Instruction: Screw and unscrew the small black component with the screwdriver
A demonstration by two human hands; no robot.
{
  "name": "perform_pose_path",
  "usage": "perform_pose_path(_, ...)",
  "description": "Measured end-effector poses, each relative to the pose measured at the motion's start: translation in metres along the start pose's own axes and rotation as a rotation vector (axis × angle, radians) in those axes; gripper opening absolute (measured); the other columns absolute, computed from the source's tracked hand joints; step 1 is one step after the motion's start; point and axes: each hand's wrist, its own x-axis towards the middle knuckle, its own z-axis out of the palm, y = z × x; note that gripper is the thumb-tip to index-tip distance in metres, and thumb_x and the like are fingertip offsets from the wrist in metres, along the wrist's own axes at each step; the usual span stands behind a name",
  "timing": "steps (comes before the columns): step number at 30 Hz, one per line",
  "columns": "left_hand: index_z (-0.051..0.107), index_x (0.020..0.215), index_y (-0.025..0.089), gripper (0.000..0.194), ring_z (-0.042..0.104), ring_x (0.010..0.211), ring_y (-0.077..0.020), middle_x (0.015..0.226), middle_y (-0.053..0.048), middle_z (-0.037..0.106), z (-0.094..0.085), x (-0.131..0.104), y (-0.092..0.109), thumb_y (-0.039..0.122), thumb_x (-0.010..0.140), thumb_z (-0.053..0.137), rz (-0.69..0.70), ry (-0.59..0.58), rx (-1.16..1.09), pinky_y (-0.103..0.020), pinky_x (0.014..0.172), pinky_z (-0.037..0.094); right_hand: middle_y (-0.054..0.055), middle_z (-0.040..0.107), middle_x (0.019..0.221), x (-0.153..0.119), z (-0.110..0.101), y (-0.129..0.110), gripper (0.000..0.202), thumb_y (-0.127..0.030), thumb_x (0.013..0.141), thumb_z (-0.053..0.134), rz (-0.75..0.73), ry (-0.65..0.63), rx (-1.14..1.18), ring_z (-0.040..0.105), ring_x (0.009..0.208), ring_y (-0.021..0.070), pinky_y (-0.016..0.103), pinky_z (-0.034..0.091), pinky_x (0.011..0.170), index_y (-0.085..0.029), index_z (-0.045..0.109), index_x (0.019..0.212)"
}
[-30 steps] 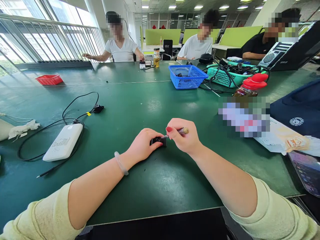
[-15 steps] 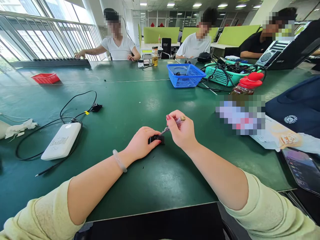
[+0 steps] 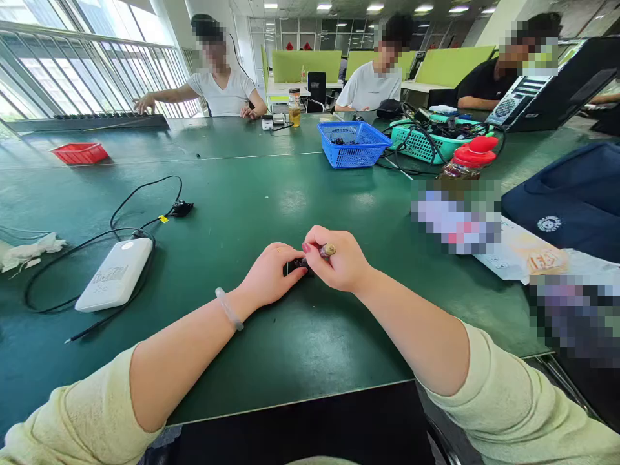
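Observation:
On the green table (image 3: 232,213), a small black object (image 3: 294,265) lies between the thumb and fingers of my left hand (image 3: 271,274), which is closed on it. A pale bracelet circles my left wrist. My right hand (image 3: 339,261) is just to the right, its fingers wrapped round a slim pen-like tool (image 3: 328,250) with a brownish end. The tool's tip is hidden behind the fingers, close over the black object.
At the left lie a white power bank (image 3: 115,274) with a black cable and a red tray (image 3: 81,153). Blue basket (image 3: 353,145), green basket (image 3: 426,142), red-lidded jar (image 3: 467,161) and dark bag (image 3: 571,194) stand right. Three people sit across the table.
My right hand has moved left and slightly down, closer to my left hand, and the tool has turned so its shaft is mostly hidden. The whole view has shifted slightly.

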Motion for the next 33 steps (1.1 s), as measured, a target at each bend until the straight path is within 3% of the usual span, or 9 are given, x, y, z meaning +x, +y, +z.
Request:
perform_pose_path(3, 0.075, 0.109, 0.023, 0.023, 0.061, 0.112, -0.0266, 0.104, -0.005, 0.075, -0.001, 0.000, 0.001, 0.030, 0.091, 0.063, -0.002, -0.004, -0.001, -0.048, 0.104, 0.048, -0.006, 0.041, 0.054, 0.000, 0.001, 0.001, 0.025, -0.031, 0.092, 0.044, 0.056, 0.030, 0.044, 0.034, 0.048, 0.0089, 0.024, 0.030, 0.050, -0.023, 0.039, 0.069)
perform_pose_path(9, 0.074, 0.115, 0.021, 0.028, 0.060, 0.116, -0.0277, 0.111, -0.007, 0.075, -0.003, 0.000, 0.003, 0.029, 0.089, 0.065, -0.034, -0.002, 0.049, -0.049, 0.106, 0.049, -0.005, 0.036, 0.053, 0.008, 0.001, 0.016, 0.038, -0.039, 0.095, 0.041, 0.422, 0.291, 0.108, 0.037, 0.050, 0.0107, 0.027, 0.032, 0.054, -0.023, 0.033, 0.062)
perform_pose_path(12, 0.074, 0.116, 0.020, 0.030, 0.060, 0.117, -0.0279, 0.113, -0.007, 0.075, -0.003, -0.001, 0.003, 0.029, 0.090, 0.064, -0.027, -0.014, 0.058, -0.049, 0.107, 0.048, -0.005, 0.040, 0.053, 0.011, 0.000, 0.020, 0.036, -0.037, 0.095, 0.039, 0.507, 0.298, 0.101, 0.039, 0.050, 0.0112, 0.027, 0.033, 0.054, -0.023, 0.036, 0.062)
perform_pose_path(21, 0.076, 0.108, 0.024, 0.021, 0.061, 0.115, -0.0266, 0.107, -0.004, 0.076, -0.003, 0.000, 0.004, 0.026, 0.089, 0.068, -0.062, -0.019, 0.008, -0.046, 0.105, 0.048, -0.005, 0.045, 0.055, 0.001, 0.001, -0.002, 0.017, -0.022, 0.083, 0.043, 0.089, 0.079, -0.019, 0.037, 0.049, 0.0098, 0.025, 0.031, 0.052, -0.022, 0.042, 0.066)
perform_pose_path(24, 0.077, 0.105, 0.024, 0.018, 0.061, 0.114, -0.0260, 0.105, -0.003, 0.076, -0.003, 0.000, 0.004, 0.026, 0.089, 0.068, -0.064, -0.025, -0.002, -0.045, 0.104, 0.049, -0.005, 0.042, 0.054, 0.000, 0.003, -0.001, 0.022, -0.025, 0.085, 0.043, 0.057, 0.024, 0.019, 0.035, 0.049, 0.0094, 0.025, 0.029, 0.051, -0.022, 0.039, 0.064)
perform_pose_path(27, 0.076, 0.111, 0.024, 0.024, 0.061, 0.113, -0.0257, 0.107, -0.004, 0.076, -0.004, -0.001, 0.004, 0.025, 0.088, 0.071, -0.072, -0.021, 0.002, -0.044, 0.103, 0.050, -0.004, 0.039, 0.054, 0.001, 0.004, 0.005, 0.032, -0.034, 0.091, 0.041, 0.199, 0.099, 0.124, 0.035, 0.051, 0.0100, 0.026, 0.031, 0.053, -0.022, 0.037, 0.062)
perform_pose_path(33, 0.075, 0.115, 0.023, 0.027, 0.061, 0.115, -0.0270, 0.112, -0.006, 0.075, -0.006, 0.000, 0.006, 0.029, 0.090, 0.066, -0.077, -0.033, 0.035, -0.045, 0.104, 0.050, -0.006, 0.032, 0.048, 0.007, 0.009, 0.041, 0.039, -0.045, 0.090, 0.048, 0.693, 0.317, 0.441, 0.030, 0.044, 0.0093, 0.024, 0.025, 0.045, -0.022, 0.043, 0.060)
